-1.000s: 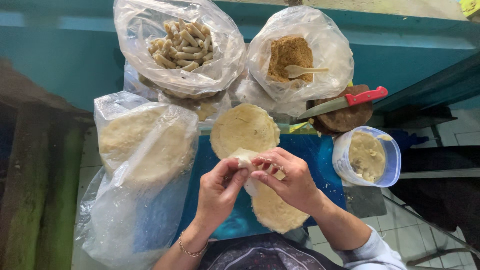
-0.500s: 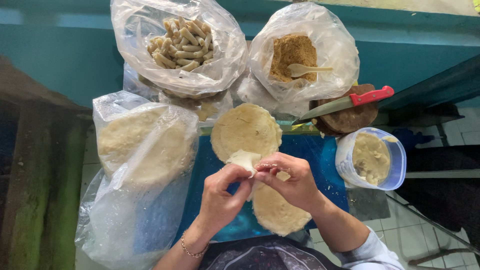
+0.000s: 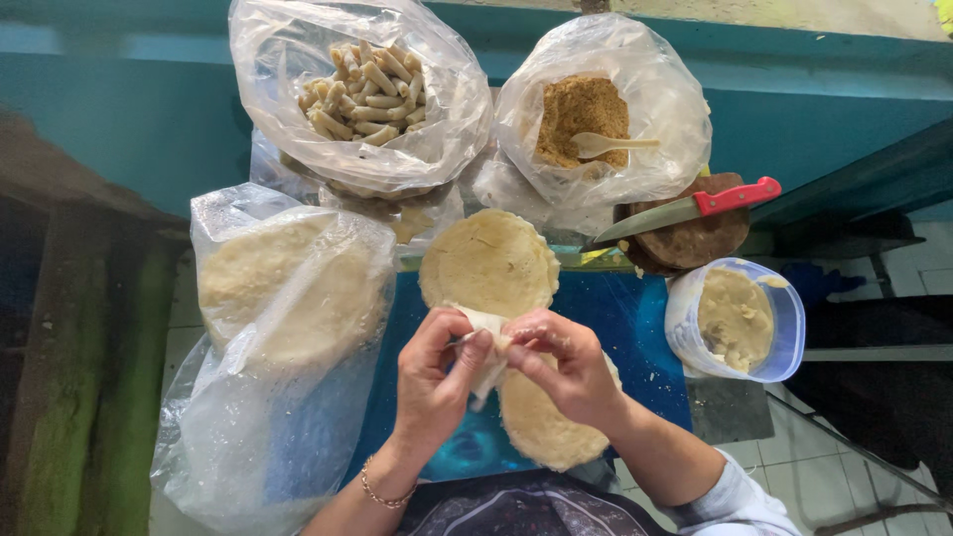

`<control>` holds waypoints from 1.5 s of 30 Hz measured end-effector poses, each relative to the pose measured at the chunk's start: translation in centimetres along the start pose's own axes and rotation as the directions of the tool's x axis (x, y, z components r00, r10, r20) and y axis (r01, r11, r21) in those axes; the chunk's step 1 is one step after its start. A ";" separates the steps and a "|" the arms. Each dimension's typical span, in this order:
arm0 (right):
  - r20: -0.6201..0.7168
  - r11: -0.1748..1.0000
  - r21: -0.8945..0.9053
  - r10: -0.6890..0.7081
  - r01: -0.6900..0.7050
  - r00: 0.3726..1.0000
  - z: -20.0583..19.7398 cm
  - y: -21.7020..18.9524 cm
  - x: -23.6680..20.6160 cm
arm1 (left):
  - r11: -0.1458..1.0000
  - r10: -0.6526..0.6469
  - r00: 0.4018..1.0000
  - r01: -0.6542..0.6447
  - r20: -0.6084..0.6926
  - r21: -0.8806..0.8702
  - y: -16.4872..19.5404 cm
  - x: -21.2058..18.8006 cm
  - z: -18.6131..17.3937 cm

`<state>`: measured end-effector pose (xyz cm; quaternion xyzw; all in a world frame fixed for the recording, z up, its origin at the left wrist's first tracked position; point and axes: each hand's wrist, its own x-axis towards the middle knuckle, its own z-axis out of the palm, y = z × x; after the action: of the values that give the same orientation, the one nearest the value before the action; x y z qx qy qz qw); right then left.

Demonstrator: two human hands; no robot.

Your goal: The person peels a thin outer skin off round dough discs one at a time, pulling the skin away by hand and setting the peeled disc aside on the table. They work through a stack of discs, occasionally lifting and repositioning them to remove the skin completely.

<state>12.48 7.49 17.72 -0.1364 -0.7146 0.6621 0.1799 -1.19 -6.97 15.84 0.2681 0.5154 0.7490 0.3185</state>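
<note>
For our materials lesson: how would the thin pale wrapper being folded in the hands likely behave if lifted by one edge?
The wrapper would probably flop, since it already bends and drapes between the left hand and right hand. It looks thin, so likely light and easy to tear. The round stack behind lies flat with ragged edges, which suggests soft, pliable sheets.

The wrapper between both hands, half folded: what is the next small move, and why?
Probably keep rolling it shut. The left hand and right hand pinch a pale wrapper that looks only partly folded, its lower end loose below the fingers. Tightly rolled pieces fill the bag of rolls at the back, so a finished one would likely go there.
</note>
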 end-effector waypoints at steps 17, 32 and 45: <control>0.094 0.965 -0.226 -0.115 0.134 0.989 -1.6 -2.9 0.6 | 0.885 0.326 0.931 -0.362 0.165 0.292 2.4 -0.9 0.7; -0.004 1.000 0.017 -0.006 0.006 1.000 -1.1 -0.1 -0.6 | 0.992 -0.124 0.991 0.126 0.056 -0.021 0.5 -0.6 0.8; -0.039 0.997 0.058 -0.056 0.058 0.998 -1.0 0.4 0.1 | 0.985 0.162 0.981 -0.167 0.104 0.042 -0.3 -1.3 1.4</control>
<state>12.80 8.44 17.35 -0.1228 -0.6947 0.6750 0.2161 0.74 -7.08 15.90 0.3550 0.4934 0.7452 0.2742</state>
